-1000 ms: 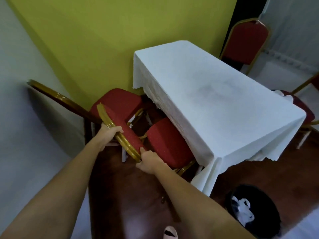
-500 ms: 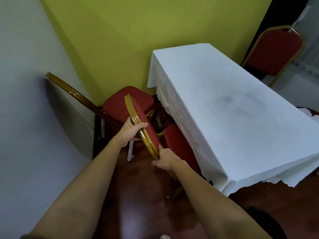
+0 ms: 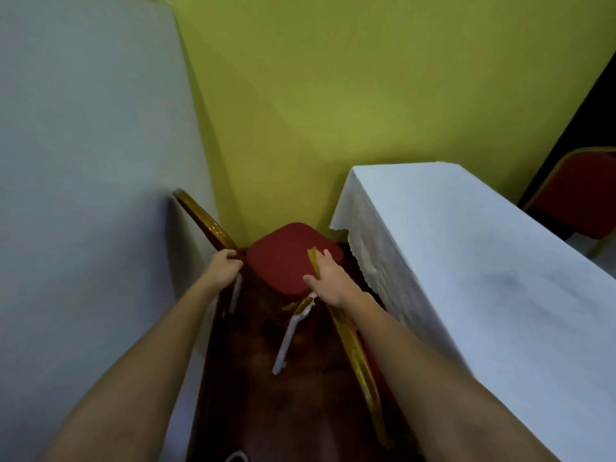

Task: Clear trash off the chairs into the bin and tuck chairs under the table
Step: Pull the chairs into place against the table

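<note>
A red-cushioned corner chair (image 3: 286, 258) with a gold frame stands between the grey wall and the white-clothed table (image 3: 466, 261); its seat is bare. My left hand (image 3: 223, 266) is closed around this chair's gold back rail at its left. A second chair's gold back rail (image 3: 358, 365) runs along the table's near side, its seat hidden under the cloth and my arm. My right hand (image 3: 328, 283) lies flat on the top end of that rail, fingers stretched out. The bin is out of view.
A grey wall (image 3: 83, 161) closes the left side and a yellow wall (image 3: 333, 111) the far side. Another red chair (image 3: 580, 195) stands beyond the table at far right. Dark wooden floor (image 3: 266, 411) shows between my arms.
The near chair has gone in against the table. My left hand left its back rail and took the corner chair's rail. My right hand's fingers opened out. The view moved forward.
</note>
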